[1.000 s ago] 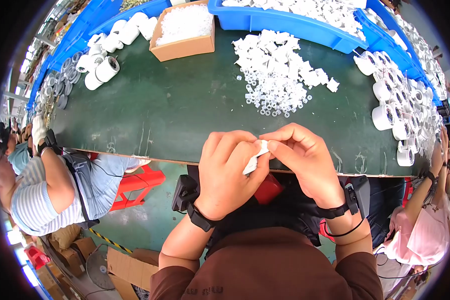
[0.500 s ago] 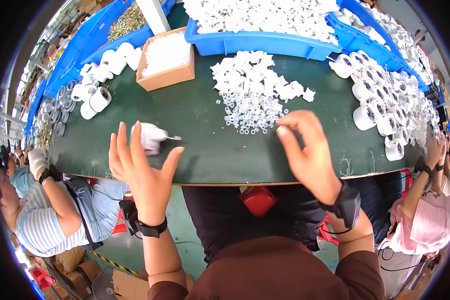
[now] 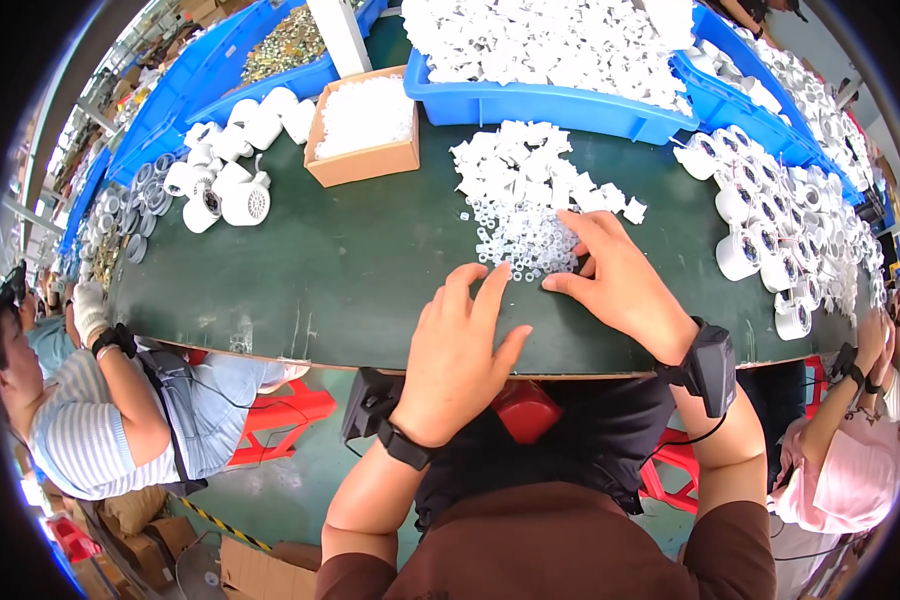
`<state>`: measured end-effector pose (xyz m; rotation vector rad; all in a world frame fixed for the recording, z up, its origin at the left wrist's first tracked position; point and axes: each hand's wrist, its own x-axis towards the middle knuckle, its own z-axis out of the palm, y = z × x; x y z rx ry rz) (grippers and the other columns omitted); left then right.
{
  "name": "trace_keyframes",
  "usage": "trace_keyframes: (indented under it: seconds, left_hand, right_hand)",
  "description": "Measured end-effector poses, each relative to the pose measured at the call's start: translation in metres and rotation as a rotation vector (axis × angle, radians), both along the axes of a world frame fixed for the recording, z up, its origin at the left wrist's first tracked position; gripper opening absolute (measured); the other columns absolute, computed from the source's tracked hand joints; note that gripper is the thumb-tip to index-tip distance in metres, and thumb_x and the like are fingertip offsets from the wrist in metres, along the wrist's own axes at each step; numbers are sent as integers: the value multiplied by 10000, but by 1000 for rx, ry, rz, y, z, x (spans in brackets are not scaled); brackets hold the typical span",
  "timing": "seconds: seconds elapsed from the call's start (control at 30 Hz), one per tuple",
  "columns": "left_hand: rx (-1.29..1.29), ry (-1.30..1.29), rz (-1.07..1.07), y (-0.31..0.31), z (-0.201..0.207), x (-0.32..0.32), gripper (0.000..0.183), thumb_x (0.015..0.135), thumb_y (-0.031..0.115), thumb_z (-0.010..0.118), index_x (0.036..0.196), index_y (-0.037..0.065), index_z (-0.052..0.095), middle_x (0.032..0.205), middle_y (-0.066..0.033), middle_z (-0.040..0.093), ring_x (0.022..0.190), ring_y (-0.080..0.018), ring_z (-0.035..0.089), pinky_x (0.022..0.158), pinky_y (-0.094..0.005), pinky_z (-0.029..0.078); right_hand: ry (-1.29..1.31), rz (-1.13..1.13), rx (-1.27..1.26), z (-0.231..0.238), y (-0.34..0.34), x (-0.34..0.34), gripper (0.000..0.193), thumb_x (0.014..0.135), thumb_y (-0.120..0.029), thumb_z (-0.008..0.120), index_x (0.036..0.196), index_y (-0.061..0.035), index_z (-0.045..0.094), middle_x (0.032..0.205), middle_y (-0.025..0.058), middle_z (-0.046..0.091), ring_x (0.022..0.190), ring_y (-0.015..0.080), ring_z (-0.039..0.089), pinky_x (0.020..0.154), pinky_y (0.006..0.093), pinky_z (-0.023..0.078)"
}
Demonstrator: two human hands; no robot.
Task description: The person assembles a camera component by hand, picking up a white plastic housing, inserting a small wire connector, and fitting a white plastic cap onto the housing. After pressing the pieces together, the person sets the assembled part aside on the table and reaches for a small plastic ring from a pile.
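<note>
Your right hand [image 3: 620, 280] lay flat on the dark green table [image 3: 350, 270], fingers spread and fingertips resting in the near edge of the heap of small clear rings [image 3: 515, 235]; whether any ring was pinched under those fingers could not be told. Your left hand [image 3: 460, 350] hovered open just beside it, fingers splayed wide and holding nothing, its tips close to the same heap. Those rings sat near the middle of the table, mixed at their far side with a pile of white plastic pieces [image 3: 515, 165].

Behind the pile, a blue bin [image 3: 560, 105] was heaped to the brim with more white pieces. To its left stood an open cardboard box [image 3: 365, 160], filled with small white parts. Farther left, a second blue bin [image 3: 290, 75] held yellowish metal parts. White cylindrical housings [image 3: 235, 195] lay loose near the box, and many more [image 3: 760, 215] crowded the table's right side. Another person in a striped shirt [image 3: 70, 440] sat at the table's left end.
</note>
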<state>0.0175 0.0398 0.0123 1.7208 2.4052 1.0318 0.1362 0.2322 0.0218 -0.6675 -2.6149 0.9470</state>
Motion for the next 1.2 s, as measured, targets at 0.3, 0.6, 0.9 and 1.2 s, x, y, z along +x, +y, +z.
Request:
trace_keyframes:
  seconds: [0.3,0.6,0.9,1.2]
  left_hand:
    - [-8,-22,142,6,-1,-7,824,837,257,822,1502,16,399,1416,-295,433,1195,-465,570,956,-486,523]
    - [-27,-48,127,-11,-11,-17,662,844,235,816,1420,52,546,1417,-207,484,1180,-393,554,967,-447,500]
    - [0,137,58,5,-9,-18,746,838,355,815,1489,139,520,1582,-155,386,1415,-414,377,1154,-538,296]
    - [1,153,-56,16,-14,-16,567,931,379,706,1379,50,593,1484,-166,512,1411,-345,439,1169,-536,321]
  right_hand:
    - [54,166,-54,-4,-20,-34,631,844,-86,796,1416,-43,532,1228,163,532,966,283,607,820,369,537]
    - [160,256,180,1,-41,-18,469,862,21,701,1316,-83,645,1363,153,590,1137,363,578,976,427,510]
    - [212,163,220,6,6,-18,286,921,-51,700,1206,-62,715,1247,137,694,1098,330,633,948,389,523]
    - [190,298,573,-26,64,-121,386,1008,-412,600,1316,-195,682,1479,60,574,1375,311,457,1160,554,298]
